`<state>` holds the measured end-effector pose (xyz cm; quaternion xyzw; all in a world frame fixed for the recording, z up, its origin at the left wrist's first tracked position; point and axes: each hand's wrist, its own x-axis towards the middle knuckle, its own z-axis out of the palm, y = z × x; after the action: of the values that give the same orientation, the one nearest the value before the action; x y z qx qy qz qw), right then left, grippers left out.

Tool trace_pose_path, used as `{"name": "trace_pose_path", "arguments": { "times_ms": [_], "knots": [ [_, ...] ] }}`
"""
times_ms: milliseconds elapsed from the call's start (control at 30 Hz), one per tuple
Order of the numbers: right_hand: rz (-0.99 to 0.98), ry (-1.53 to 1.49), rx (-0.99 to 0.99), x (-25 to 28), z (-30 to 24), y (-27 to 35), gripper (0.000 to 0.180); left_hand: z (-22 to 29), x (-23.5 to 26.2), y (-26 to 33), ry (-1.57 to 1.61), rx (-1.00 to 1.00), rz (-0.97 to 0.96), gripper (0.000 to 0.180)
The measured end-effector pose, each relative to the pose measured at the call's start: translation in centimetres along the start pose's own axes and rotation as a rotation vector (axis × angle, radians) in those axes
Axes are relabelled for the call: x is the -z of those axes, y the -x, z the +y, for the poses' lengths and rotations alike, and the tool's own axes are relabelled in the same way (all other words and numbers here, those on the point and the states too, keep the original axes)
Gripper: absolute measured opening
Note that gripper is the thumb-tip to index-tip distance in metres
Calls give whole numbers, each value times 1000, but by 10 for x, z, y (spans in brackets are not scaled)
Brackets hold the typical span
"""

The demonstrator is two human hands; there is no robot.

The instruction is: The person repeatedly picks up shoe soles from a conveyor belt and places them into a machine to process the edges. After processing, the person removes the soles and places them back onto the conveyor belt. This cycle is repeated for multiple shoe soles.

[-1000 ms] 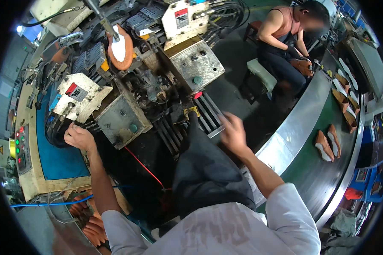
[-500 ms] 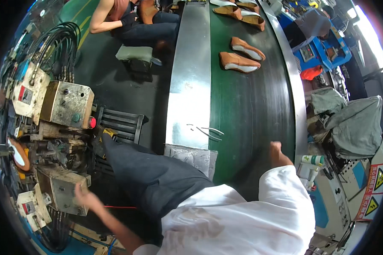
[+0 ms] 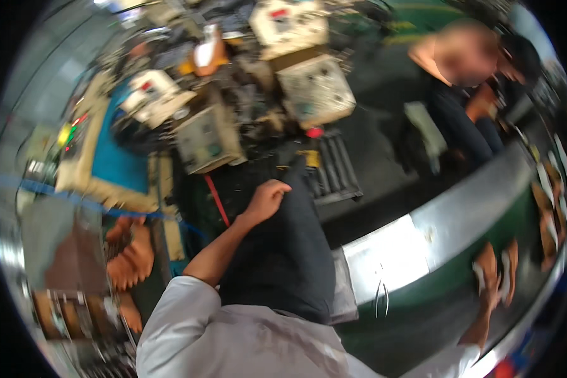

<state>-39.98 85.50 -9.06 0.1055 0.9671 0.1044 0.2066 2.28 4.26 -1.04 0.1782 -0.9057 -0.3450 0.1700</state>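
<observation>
On the green conveyor belt (image 3: 422, 318), in the head view, a pair of brown shoes (image 3: 486, 268) with pale insides lies toward the right. The person's right hand (image 3: 492, 295) reaches over the belt to the shoes' near ends; blur hides whether it grips or only touches. Left of the belt, the left hand (image 3: 268, 200) hovers over the person's dark trousers (image 3: 283, 264), fingers loosely curled; whether they hold anything, I cannot tell. A two-pronged tool (image 3: 380, 290) lies at the belt's metal edge. A seated co-worker (image 3: 463, 116) is beside the belt's far end.
</observation>
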Motion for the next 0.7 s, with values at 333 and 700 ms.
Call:
{"name": "trace_pose_path", "arguments": {
  "times_ms": [333,700],
  "knots": [
    [-169,-613,348,-29,16,-11,114,-29,23,59,-12,362,-19,20],
    [463,-1076,790,-4,-98,283,113,10,-33,-27,192,-60,-65,16]
  ]
}}
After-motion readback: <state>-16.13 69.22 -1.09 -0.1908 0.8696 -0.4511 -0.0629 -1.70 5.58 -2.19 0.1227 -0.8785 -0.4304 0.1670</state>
